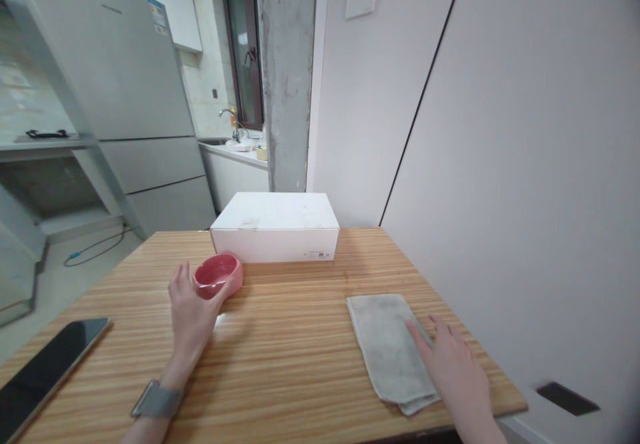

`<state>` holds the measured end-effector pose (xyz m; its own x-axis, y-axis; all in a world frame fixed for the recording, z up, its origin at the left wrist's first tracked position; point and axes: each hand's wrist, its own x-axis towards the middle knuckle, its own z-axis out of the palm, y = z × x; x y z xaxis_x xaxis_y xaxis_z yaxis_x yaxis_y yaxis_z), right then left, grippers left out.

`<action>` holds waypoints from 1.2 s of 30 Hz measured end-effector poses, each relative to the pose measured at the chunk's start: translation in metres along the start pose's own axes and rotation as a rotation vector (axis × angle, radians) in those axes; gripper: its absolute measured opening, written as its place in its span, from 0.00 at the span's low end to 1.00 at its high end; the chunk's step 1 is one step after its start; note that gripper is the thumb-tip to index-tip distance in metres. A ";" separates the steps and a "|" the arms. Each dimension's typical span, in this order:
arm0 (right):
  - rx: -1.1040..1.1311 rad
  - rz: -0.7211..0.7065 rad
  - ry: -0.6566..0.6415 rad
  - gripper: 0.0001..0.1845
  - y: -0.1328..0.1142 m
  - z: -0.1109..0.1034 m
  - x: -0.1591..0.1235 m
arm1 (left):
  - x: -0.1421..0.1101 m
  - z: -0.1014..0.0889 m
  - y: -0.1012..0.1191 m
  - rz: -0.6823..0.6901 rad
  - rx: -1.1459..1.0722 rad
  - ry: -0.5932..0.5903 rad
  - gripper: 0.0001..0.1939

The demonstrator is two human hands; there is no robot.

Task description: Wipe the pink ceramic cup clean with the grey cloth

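Note:
My left hand (193,314) is at a small glossy pink-red bowl (235,274), with the thumb against its near right side and the fingers curled at its left. The bowl is close to the front of a white box (275,245); whether it rests fully on the table cannot be made out. A folded grey cloth (387,344) lies flat on the right part of the table. Over its right edge is my right hand (453,364), fingers apart and holding nothing, the thumb above the cloth.
The wood-grain table (295,364) narrows toward the back. A dark phone (50,371) lies at its left edge. A white wall (500,184) runs along the right side. Behind stand a grey fridge (125,77) and a counter with a faucet (234,123).

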<state>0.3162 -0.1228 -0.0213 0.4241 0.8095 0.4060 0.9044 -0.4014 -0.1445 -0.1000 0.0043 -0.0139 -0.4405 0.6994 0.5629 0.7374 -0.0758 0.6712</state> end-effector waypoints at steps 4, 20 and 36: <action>0.162 0.025 -0.114 0.27 0.014 0.021 0.015 | -0.026 -0.012 0.037 0.213 -0.145 0.052 0.31; 1.442 0.116 -0.541 0.30 -0.083 -0.066 -0.018 | -0.123 0.019 0.104 -0.613 -1.012 -0.928 0.29; 1.432 0.149 -0.668 0.29 -0.098 0.001 -0.048 | -0.035 -0.094 -0.055 -0.184 0.082 -0.619 0.24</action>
<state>0.2075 -0.1225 -0.0277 0.1033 0.9909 -0.0859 -0.0157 -0.0847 -0.9963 -0.1728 -0.0825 -0.0253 -0.2049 0.9778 0.0443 0.7254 0.1213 0.6776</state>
